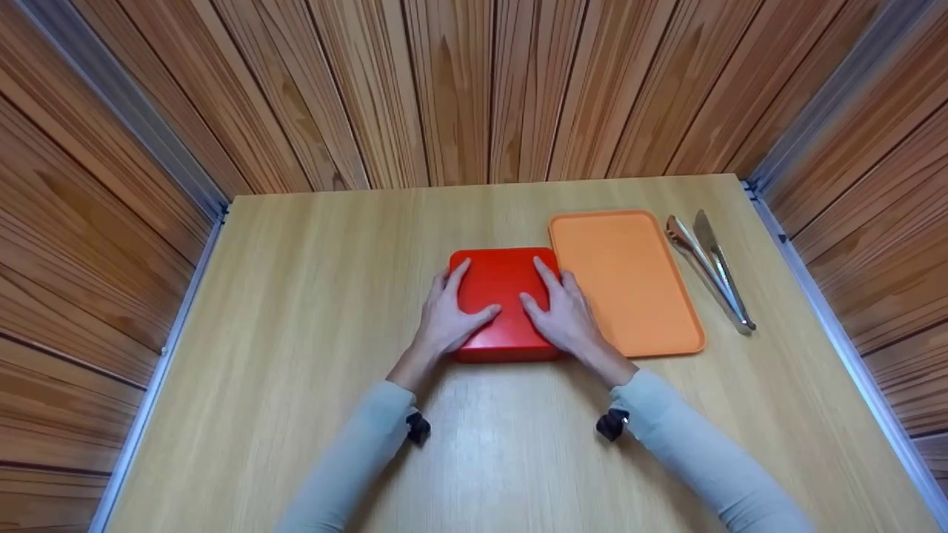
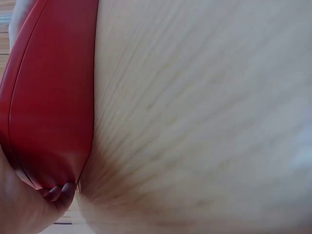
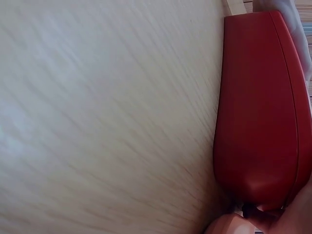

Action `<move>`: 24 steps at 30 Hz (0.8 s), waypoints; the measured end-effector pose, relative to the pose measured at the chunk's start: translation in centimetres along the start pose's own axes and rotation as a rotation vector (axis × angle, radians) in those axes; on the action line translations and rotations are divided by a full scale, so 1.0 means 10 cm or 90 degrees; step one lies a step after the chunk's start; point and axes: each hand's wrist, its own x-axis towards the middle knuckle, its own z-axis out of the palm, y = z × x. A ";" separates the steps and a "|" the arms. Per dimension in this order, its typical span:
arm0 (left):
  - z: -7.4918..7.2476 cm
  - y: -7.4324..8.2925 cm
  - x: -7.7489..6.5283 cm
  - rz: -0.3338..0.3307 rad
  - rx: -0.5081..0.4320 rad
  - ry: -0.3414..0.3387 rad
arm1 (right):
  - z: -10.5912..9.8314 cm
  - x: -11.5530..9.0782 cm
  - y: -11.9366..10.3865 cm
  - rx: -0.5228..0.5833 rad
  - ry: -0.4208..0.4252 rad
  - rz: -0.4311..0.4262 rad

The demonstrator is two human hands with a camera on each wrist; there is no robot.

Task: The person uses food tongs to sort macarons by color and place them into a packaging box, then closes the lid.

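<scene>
A red lidded box [image 1: 503, 281] sits on the wooden table between both hands. My left hand [image 1: 446, 317] grips its left side, with thumb and index finger spread over the lid and the other fingers down the side wall. Mirroring it, my right hand [image 1: 564, 314] holds the right side, thumb and index finger also on top. Both wrist views show the box's front wall [image 2: 53, 97] with a thin seam below the lid edge. Fingers [image 3: 265, 219] curl at the box's lower corner in the right wrist view. What the box contains is hidden.
An orange tray [image 1: 629, 289] lies flat just right of the box, its left edge beside the right hand. Farther right are metal tongs [image 1: 711, 270], spread in a V with one flat, blade-like end. Wood-panelled walls [image 1: 444, 96] enclose the table [image 1: 318, 296] at the back and sides.
</scene>
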 end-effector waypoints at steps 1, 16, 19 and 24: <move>-0.01 0.00 0.01 0.003 0.001 -0.003 | -0.01 0.01 0.00 0.001 -0.001 -0.001; -0.11 0.07 0.25 0.001 0.089 -0.012 | -0.14 0.28 -0.11 -0.041 -0.059 0.039; -0.10 0.05 0.26 0.005 0.096 -0.005 | -0.10 0.29 -0.09 -0.052 -0.039 0.034; -0.09 0.05 0.25 0.008 0.085 -0.001 | -0.07 0.29 -0.07 -0.060 -0.017 0.022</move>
